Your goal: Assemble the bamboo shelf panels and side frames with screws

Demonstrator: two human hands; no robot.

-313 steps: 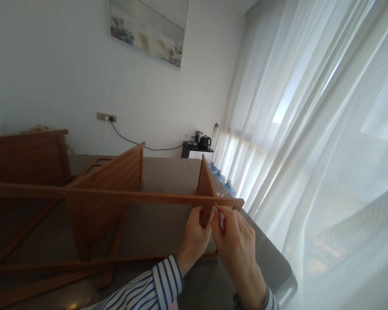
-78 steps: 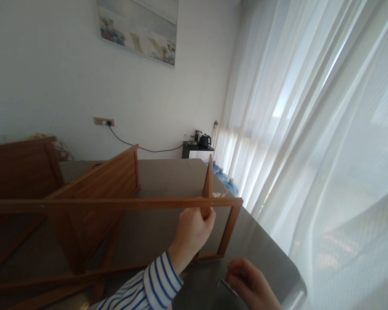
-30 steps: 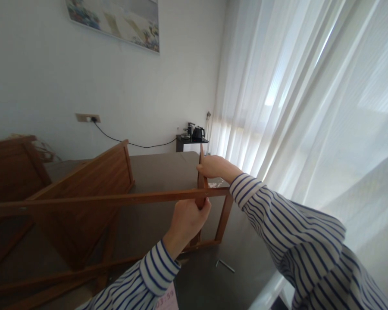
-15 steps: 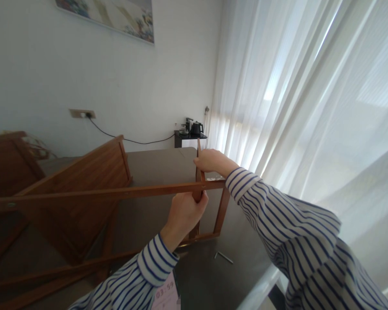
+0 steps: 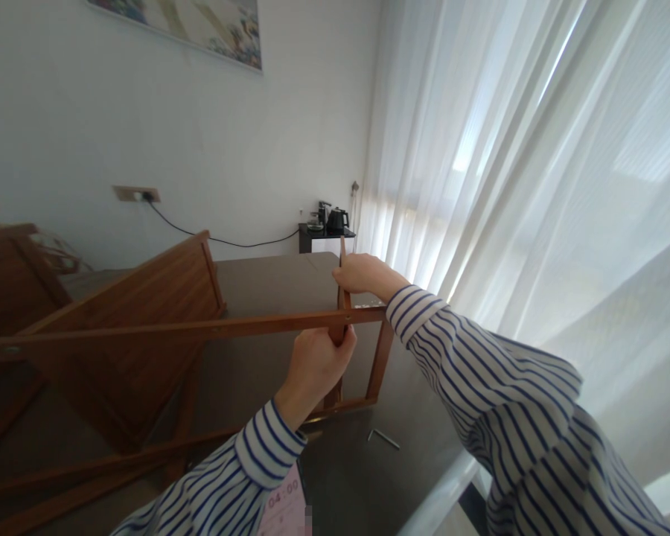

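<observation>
Hex key [image 5: 387, 439] is now lying on the table [image 5: 268, 283], freeing the right hand [image 5: 362, 273]. Left hand [image 5: 317, 365] is gripping the end board [image 5: 337, 334] below the rail [image 5: 268, 324]; right is seemingly pinching it above.

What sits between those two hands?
In the head view, a long wooden rail passes between the left hand and the right hand, plus part of the gripped board.

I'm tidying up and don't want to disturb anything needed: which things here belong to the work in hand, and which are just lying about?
Part of the work:
end board, gripped by left hand and right hand
wooden frame
middle panel
L-shaped key on the table, probably

Just about, apparently:
pink screen reading 04:00
black kettle
</observation>
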